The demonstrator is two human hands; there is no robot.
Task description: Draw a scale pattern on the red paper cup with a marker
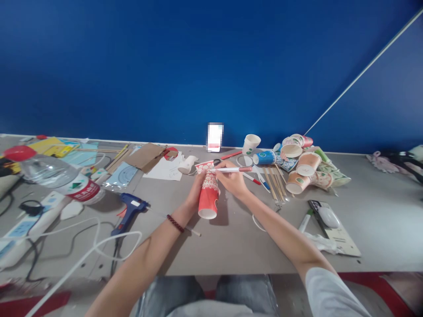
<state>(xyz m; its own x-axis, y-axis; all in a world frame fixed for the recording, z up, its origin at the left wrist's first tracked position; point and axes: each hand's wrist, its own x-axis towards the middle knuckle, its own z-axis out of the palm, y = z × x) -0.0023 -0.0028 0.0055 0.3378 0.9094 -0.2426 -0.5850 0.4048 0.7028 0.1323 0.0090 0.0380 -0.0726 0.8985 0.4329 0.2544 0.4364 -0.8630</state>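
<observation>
Left grip [195, 192] around red cup [208, 200]

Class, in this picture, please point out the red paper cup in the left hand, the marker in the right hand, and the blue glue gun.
Red paper cup [208, 199]: head view, on its red side wall.
Marker [232, 170]: head view, on its white barrel.
Blue glue gun [129, 214]: head view, on its handle.

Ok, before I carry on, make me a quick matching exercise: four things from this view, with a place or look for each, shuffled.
1. Red paper cup
2. Pen
3. Glue gun
4. Bottle

A. Blue, lying on the table
B. In the right hand
C. Transparent, red-capped
D. In the left hand

Pairs: 1-D, 2-B, 3-A, 4-C
</observation>
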